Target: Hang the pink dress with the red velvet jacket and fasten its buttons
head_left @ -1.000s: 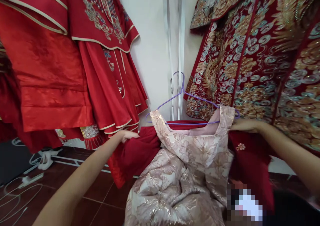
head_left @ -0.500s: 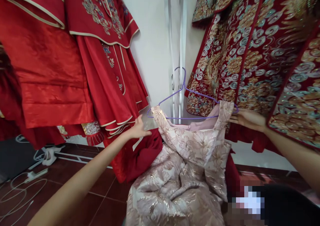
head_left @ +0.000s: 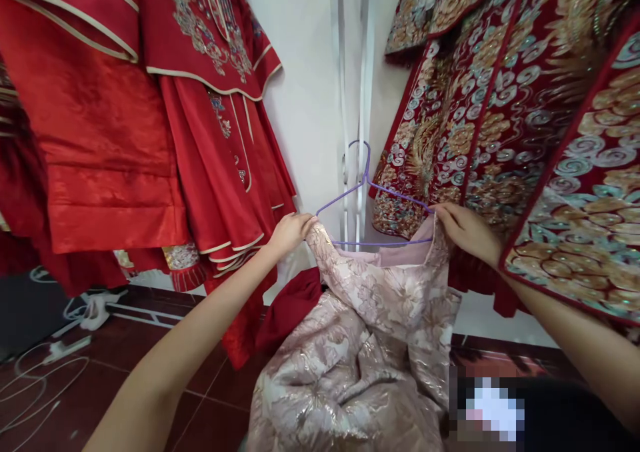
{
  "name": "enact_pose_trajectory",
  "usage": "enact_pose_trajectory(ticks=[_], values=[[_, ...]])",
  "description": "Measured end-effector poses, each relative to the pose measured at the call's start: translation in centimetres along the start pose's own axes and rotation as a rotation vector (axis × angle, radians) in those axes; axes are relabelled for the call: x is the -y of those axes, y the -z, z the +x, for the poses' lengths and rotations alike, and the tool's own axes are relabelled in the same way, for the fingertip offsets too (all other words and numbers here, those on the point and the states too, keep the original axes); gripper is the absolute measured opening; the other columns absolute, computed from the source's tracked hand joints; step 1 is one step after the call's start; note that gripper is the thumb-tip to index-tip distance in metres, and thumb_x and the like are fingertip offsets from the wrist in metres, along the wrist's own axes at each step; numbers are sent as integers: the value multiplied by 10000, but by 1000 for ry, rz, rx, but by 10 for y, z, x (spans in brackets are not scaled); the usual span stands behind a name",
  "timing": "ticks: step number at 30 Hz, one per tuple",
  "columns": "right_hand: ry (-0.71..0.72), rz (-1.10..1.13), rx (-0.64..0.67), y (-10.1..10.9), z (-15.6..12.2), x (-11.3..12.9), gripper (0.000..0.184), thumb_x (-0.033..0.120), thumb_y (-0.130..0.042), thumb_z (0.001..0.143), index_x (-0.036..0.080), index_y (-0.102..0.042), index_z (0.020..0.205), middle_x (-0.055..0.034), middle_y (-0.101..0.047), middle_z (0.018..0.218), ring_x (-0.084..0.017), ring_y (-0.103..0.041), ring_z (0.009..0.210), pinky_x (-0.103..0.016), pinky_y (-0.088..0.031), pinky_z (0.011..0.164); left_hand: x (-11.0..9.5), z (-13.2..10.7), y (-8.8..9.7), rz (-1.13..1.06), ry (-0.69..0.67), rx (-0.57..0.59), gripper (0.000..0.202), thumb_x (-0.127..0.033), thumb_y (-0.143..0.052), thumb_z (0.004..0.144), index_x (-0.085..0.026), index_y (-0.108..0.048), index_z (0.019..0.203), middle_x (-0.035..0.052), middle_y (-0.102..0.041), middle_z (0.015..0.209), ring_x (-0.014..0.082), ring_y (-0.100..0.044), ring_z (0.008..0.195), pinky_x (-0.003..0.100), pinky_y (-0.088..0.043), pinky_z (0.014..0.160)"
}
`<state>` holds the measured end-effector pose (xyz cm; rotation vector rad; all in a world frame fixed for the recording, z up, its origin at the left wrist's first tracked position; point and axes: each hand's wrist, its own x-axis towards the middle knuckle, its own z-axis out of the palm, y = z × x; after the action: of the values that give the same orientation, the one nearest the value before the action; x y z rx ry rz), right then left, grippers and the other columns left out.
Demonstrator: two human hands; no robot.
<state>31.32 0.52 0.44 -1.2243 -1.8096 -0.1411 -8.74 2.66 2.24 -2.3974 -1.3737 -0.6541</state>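
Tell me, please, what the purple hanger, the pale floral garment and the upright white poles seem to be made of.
Purple hanger: smooth, probably plastic-coated wire, given its thin, evenly coloured rod.
Pale floral garment: shiny fabric, perhaps brocade, given its metallic-looking pattern.
White poles: likely painted metal, slim and smooth.

Open above the purple hanger (head_left: 367, 176), along the white wall (head_left: 310, 105), split by metal poles (head_left: 365, 72). Hemmed in leftward by the red satin skirt (head_left: 215, 172), rightward by the embroidered panel (head_left: 590, 212) just beside the right hand (head_left: 465, 231); closed below by the brocade dress (head_left: 370, 305). Possibly narrow behind the hanger.
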Motion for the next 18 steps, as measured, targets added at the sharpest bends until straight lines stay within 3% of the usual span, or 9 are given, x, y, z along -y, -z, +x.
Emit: enact_pose_trajectory(ticks=[3, 7, 11, 18], values=[[102, -113, -15, -5, -4, -1, 350, 361, -329, 938, 181, -593, 1080, -133, -657, 1070, -250, -598, 1000, -375, -411, 946, 0, -3, 6, 74, -6, -16, 454, -467, -249, 973, -245, -644, 994, 42, -711, 926, 191, -640, 934, 279, -432, 859], [27, -107, -94, -2, -12, -1, 321, 418, -436, 900, 189, -539, 1101, -126, -648, 1081, -233, -605, 968, -327, -433, 878, 2, -7, 6, 124, 81, 3, 450, -480, -260, 970, -251, -628, 1094, 64, -723, 923, 212, -668, 879, 256, -435, 714], [-24, -142, -171, 8, -19, -2, 265, 420, -483, 867, 208, -549, 1012, -110, -683, 1006, -210, -630, 832, -284, -443, 759, 1, -12, 6, 147, 129, -5, 470, -436, -215, 986, -214, -616, 1089, 94, -721, 921, 219, -682, 863, 260, -437, 708], [-63, -181, -301, 12, -27, -23, 209, 422, -452, 848, 233, -533, 885, -84, -654, 787, -192, -555, 622, -302, -404, 611, -21, -29, 23, 365, 269, 119, 451, -340, -217, 988, -97, -586, 1083, 180, -691, 851, 281, -686, 881, 346, -498, 730]])
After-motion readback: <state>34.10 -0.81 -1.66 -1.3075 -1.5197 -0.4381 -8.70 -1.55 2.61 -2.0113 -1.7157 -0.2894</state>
